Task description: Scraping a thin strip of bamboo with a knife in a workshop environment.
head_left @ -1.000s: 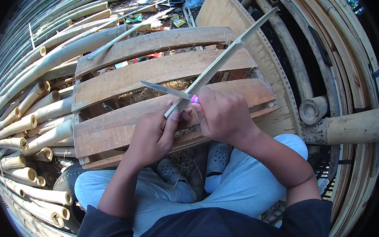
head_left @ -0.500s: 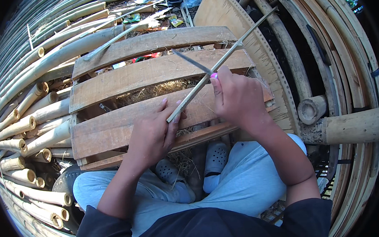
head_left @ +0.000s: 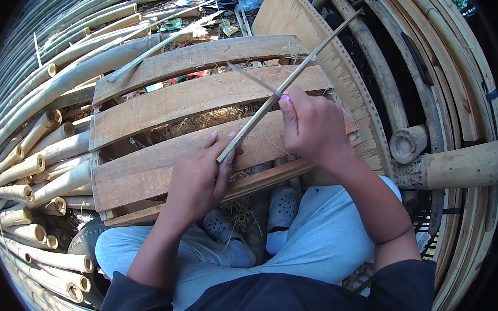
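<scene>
My left hand (head_left: 201, 172) is closed round the near end of a long, thin bamboo strip (head_left: 252, 121), which slants up and away to the right over a slatted wooden bench. In my right hand (head_left: 318, 125) is a knife (head_left: 253, 79), gripped with the thumb by its pink handle end. The blade points to the far left and crosses the strip at about its middle. Most of the knife's handle is hidden inside my fist. Both hands are above the nearest slat of the bench (head_left: 131, 182).
Stacked bamboo poles (head_left: 60, 150) fill the left side. A pale board with a dotted edge (head_left: 286, 16) leans behind the bench. On the right are a thick bamboo piece (head_left: 466, 166) and long curved-looking planks (head_left: 454, 57). Another split strip (head_left: 146, 56) rests across the bench's far left corner.
The knife blade has turned slightly and looks thinner against the strip. My right hand has shifted a little to the right; the left hand barely moved.
</scene>
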The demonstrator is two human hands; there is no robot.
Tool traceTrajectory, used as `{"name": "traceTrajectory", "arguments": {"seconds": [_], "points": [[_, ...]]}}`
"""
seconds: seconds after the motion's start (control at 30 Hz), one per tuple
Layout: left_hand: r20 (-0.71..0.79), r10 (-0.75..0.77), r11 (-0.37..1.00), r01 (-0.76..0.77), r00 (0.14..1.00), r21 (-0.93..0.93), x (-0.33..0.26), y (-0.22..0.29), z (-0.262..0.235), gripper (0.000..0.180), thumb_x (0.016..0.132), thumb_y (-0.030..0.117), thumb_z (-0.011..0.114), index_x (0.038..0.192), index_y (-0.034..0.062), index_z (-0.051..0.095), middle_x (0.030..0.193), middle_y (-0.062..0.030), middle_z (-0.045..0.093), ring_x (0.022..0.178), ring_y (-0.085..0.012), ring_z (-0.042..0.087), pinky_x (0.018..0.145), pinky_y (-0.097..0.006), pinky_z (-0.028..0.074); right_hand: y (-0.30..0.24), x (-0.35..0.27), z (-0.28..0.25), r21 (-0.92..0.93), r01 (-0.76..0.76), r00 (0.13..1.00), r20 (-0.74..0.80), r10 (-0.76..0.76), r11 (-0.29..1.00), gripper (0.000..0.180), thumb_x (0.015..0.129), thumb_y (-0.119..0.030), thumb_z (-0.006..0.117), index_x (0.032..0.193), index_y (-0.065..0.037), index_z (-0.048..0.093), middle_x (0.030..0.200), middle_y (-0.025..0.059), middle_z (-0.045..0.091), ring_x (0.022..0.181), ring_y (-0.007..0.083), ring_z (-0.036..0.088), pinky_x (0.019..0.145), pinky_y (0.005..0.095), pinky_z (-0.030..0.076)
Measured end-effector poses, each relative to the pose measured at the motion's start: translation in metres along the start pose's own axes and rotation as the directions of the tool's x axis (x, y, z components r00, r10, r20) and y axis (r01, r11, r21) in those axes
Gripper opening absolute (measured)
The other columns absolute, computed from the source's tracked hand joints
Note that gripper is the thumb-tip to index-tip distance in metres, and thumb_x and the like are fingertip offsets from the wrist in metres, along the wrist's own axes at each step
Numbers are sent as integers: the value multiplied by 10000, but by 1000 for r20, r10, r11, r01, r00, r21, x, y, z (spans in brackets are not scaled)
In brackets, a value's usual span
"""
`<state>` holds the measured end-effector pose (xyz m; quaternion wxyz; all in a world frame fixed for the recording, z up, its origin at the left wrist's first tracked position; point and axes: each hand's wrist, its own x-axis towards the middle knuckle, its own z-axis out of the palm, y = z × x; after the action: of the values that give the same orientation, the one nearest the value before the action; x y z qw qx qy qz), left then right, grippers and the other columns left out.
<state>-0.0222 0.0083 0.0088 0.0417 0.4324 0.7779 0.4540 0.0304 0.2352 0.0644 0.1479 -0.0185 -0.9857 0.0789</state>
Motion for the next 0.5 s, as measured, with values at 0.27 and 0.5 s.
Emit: {"name": "traceTrajectory", "arguments": {"seconds": [0.27, 0.5], "points": [[12, 78, 994, -79, 997, 75, -1, -5, 1, 307, 965, 84, 570, 1256, 1, 617, 1069, -168, 728, 942, -375, 703, 1066, -478, 508, 1, -1, 13, 48, -9, 977, -210, 19, 999, 419, 976, -241, 509, 607, -76, 622, 511, 158, 585, 473, 349, 625, 459, 444, 506], [-12, 53, 994, -51, 999, 100, -4, -2, 6, 284, 936, 59, 611, 1210, -16, 627, 1037, -188, 712, 972, -372, 703, 1058, -461, 519, -3, -7, 23, -55, 169, 922, -344, -177, 984, 371, 886, -183, 560, 528, -85, 584, 480, 110, 555, 408, 299, 573, 420, 435, 472]]}}
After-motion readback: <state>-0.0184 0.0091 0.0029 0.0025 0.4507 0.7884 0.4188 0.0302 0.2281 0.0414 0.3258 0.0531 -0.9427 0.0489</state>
